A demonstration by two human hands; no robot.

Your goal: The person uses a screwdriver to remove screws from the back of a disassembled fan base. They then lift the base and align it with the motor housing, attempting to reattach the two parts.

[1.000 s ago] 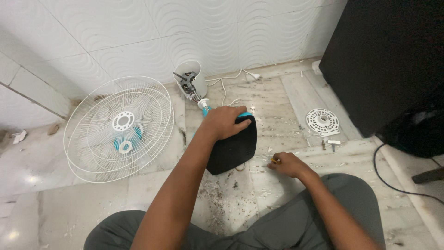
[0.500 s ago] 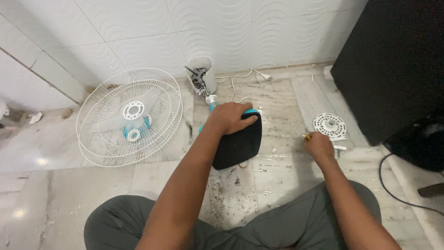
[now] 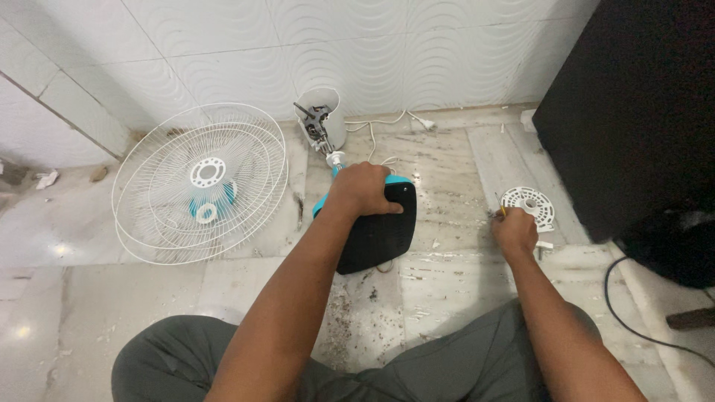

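My left hand (image 3: 363, 190) grips the top edge of a black and teal fan base (image 3: 378, 231) that lies on the marble floor in front of me. My right hand (image 3: 514, 229) is closed around a thin yellow-tipped tool (image 3: 500, 205), low over the floor beside a small round white plastic grille (image 3: 529, 205). A white fan motor housing (image 3: 322, 124) with its shaft showing stands against the wall just beyond the base.
White wire fan guards (image 3: 199, 183) with teal blades beneath lie at the left. A large black cabinet (image 3: 640, 112) fills the right side, a dark cable (image 3: 633, 313) below it. A white cord and plug (image 3: 406, 119) run along the wall. Debris speckles the floor near my knees.
My right hand has moved from the floor next to the base out to the right, up to the small white grille. My left hand has stayed on the base.
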